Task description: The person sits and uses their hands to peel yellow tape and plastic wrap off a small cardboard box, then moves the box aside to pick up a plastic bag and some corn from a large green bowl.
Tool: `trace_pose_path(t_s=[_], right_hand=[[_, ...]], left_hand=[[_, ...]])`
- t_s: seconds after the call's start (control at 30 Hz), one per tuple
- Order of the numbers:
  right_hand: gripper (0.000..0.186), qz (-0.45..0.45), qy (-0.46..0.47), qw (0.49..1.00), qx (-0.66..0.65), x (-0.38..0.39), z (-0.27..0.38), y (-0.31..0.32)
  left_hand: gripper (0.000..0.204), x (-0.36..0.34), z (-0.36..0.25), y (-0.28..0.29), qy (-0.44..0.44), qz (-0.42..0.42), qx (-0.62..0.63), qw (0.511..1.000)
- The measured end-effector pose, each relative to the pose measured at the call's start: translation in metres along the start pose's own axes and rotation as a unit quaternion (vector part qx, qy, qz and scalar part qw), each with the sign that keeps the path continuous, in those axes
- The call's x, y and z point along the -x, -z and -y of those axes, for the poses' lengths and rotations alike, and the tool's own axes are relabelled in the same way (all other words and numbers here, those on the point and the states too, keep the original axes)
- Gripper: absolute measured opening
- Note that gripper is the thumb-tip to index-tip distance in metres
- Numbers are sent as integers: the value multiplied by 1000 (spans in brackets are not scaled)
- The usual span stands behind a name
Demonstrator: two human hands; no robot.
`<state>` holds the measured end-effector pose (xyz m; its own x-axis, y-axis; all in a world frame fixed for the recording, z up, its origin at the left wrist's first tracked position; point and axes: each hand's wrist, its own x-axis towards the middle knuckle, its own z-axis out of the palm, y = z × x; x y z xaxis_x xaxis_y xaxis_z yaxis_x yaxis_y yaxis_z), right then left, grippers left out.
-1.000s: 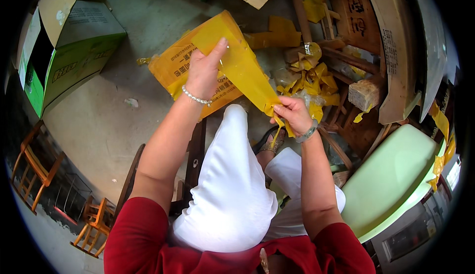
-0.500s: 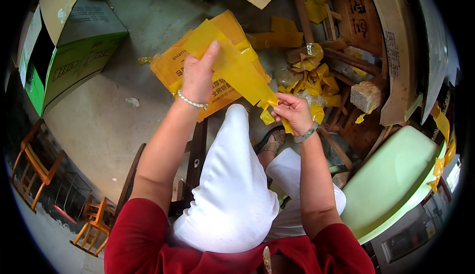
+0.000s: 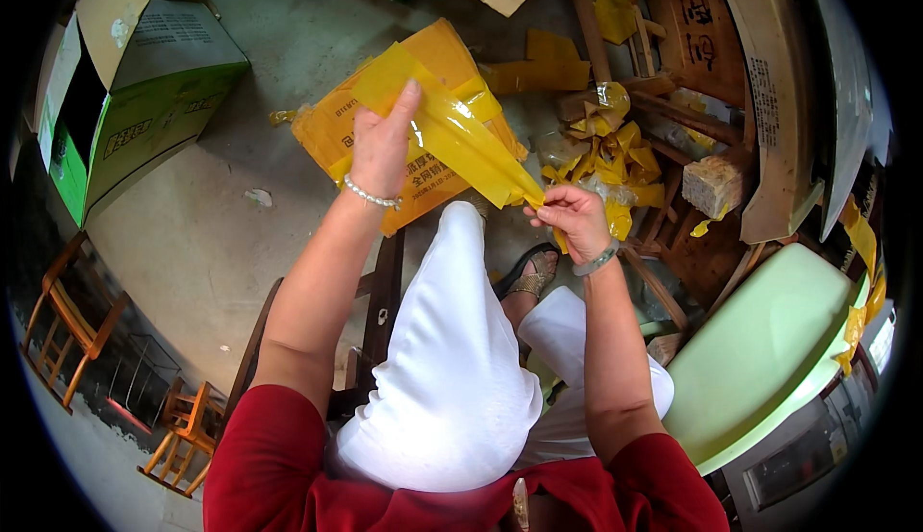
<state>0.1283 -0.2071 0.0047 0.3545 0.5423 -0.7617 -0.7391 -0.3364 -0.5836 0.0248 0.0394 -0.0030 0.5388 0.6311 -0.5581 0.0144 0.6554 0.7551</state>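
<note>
Left hand (image 3: pixel 381 148): one, thumb pressed down on the tape, the other fingers hidden beneath; you've got a grip on the strip, but whether you hold the cardboard too, I cannot tell.
Right hand (image 3: pixel 574 222): one, fingers pinched tight on the strip's narrow end.
Yellow tape strip (image 3: pixel 457 133): one, running diagonally between your two hands, broad at your left, gathered at your right.
Printed cardboard (image 3: pixel 332 128): one yellow-brown piece, right behind the strip.
Tape scraps (image 3: pixel 630 162): one tangled heap beyond your right hand, too jumbled to count.
Wood block (image 3: pixel 713 184): one, just right of that heap.
Green basin (image 3: pixel 760 335): one, down by your right forearm.
Green carton (image 3: pixel 154 114): one, upper left, well apart from your hands.
Wooden chairs (image 3: pixel 82 330): two, lower left.
Wristwear: two, one beaded bracelet (image 3: pixel 372 194) left, one bangle (image 3: pixel 596 258) right.
</note>
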Motion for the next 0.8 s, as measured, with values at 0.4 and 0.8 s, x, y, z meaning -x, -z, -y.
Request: trace_pose_path(t_s=[0.4, 0.8], right_hand=[[16, 174, -38, 942, 285, 8, 8, -6], [20, 120, -101, 970, 184, 8, 38, -32]], left_hand=[[22, 2, 12, 4, 39, 9, -27, 999], [41, -6, -35, 47, 152, -95, -339, 924]])
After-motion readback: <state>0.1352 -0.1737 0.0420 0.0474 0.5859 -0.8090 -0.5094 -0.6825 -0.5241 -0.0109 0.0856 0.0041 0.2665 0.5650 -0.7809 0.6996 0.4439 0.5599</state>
